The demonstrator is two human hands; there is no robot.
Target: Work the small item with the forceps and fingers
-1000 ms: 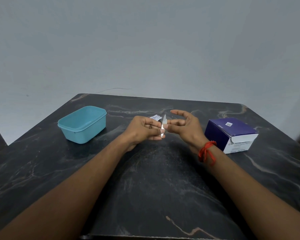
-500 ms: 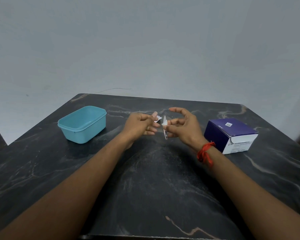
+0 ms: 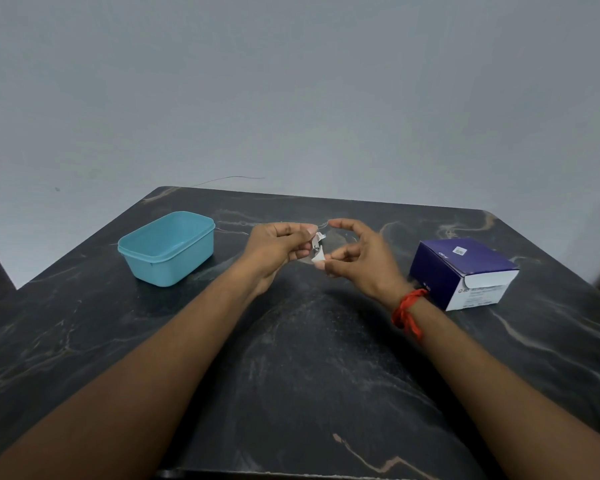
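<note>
Both hands raised above the dark marble table (image 3: 309, 358), meeting near its middle.

Left hand (image 3: 274, 249): fingers curled, thumb and fingertips pinching the upper end of a small white packet (image 3: 317, 249). Right hand (image 3: 357, 261): thumb and a bent finger pinching the packet's lower end; index finger arched over the top, free of it. The packet sits between the 2 sets of fingertips, held in the air, crumpled and partly torn open at the top. What it contains is too small to tell.

Off the left hand's knuckle side, well apart: 1 open teal plastic tub (image 3: 167, 247) standing on the table; nothing can be made out inside it. Off the right hand's outer side, near the wrist: 1 purple and white carton (image 3: 461, 271), flap end facing the camera, small label on its top face. Red thread (image 3: 407, 311) tied round the right wrist.

Behind the table: plain grey wall (image 3: 291, 81).
</note>
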